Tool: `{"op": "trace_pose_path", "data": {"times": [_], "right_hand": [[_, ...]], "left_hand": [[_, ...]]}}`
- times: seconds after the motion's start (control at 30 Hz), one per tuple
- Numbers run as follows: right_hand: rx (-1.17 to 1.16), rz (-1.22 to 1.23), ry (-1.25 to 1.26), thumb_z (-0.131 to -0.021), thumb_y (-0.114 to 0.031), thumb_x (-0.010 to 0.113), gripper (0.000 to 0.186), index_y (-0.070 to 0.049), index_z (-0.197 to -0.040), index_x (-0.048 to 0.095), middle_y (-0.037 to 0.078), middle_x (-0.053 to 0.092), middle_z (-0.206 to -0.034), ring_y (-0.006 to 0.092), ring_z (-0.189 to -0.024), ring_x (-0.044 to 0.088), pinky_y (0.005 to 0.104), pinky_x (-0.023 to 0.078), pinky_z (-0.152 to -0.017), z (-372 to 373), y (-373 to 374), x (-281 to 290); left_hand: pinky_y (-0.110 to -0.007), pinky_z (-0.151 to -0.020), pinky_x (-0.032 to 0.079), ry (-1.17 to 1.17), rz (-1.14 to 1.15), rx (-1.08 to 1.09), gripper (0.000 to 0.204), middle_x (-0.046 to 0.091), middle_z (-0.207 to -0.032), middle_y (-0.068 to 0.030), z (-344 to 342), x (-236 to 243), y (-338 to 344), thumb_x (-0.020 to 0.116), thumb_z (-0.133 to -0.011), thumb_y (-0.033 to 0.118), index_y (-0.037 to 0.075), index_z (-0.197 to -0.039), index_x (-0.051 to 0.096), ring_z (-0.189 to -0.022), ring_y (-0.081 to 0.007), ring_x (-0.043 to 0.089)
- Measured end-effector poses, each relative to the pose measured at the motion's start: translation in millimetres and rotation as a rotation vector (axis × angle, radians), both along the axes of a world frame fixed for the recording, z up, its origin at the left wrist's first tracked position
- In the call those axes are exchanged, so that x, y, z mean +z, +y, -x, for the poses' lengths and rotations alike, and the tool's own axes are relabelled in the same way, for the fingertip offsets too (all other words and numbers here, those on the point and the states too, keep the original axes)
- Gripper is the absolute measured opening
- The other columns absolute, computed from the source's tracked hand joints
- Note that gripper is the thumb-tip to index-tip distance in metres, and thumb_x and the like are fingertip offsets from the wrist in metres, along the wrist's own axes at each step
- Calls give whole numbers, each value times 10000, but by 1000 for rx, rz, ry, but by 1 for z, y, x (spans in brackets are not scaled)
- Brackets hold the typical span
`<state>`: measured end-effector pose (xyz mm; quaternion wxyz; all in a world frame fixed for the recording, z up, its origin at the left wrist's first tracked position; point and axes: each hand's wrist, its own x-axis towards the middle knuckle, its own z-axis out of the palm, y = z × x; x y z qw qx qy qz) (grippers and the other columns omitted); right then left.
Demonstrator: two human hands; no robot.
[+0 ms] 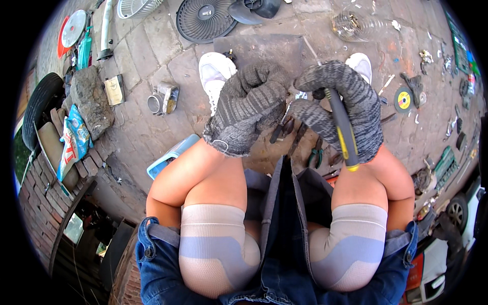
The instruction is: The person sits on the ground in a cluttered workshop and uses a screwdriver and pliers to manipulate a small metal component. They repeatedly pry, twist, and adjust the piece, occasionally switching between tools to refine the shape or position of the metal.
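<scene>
Both my hands wear grey knitted work gloves and are raised between my knees. My right hand (358, 104) is closed around a screwdriver (343, 127) with a dark grey and yellow handle. The handle end points back toward me, and its thin shaft slants up and forward past the index finger. My left hand (251, 104) is closed to the left of it, fingers curled inward. What lies inside the left hand, if anything, is hidden. Between and below the hands, pliers with dark green handles (316, 154) lie on the ground among other hand tools.
A dark flat sheet (264, 51) lies ahead of my white shoes, with a round black fan grille (206, 19) beyond. A metal cylindrical part (161, 99) sits at left near a stone block (91, 101) and a tyre (41, 109). At right lies a yellow-centred cutting disc (403, 99).
</scene>
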<state>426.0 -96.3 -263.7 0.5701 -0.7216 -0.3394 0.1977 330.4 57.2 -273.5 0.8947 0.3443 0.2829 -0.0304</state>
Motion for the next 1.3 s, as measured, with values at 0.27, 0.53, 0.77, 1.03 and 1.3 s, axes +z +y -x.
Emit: {"op": "trace_pose_path", "data": {"times": [0.27,0.53,0.77,1.03,1.3], "right_hand": [[31,-24,-230,-636,-69,713,288,-36,-894,589,107,606,-842,259,-773,587,332,467,-714,-2,5,4],[-1,64,-371,-620,5,708,229,-35,-818,601,85,617,-810,219,-748,592,303,462,-678,-9,3,11],[129,257,-615,-652,-95,587,235,-68,-884,617,105,570,-753,282,-709,550,370,451,-631,-14,-4,12],[121,35,-599,-602,-255,656,237,-120,-794,625,68,579,-763,239,-689,559,375,445,-593,-12,-11,15],[410,50,-814,-523,-249,588,260,-133,-750,638,77,585,-785,276,-724,575,377,457,-571,3,-34,1]], "left_hand": [[-210,-669,462,-96,-192,-137,197,593,-893,-39,2,4,4,584,-802,63,5,-988,552,-767,-80,544],[-253,-582,468,-224,-1016,-224,227,598,-811,-71,-1,14,5,618,-753,114,25,-956,572,-657,-144,578],[-322,-486,451,-384,-1666,-371,233,574,-697,-89,-7,12,5,649,-676,155,59,-882,600,-554,-260,555],[-253,-510,446,-224,-1513,-278,156,586,-656,-62,-6,25,6,646,-691,110,50,-833,628,-532,-144,556],[-237,-489,434,-151,-1577,-354,164,570,-605,-51,-4,25,9,663,-677,126,45,-815,633,-500,-121,532]]}}
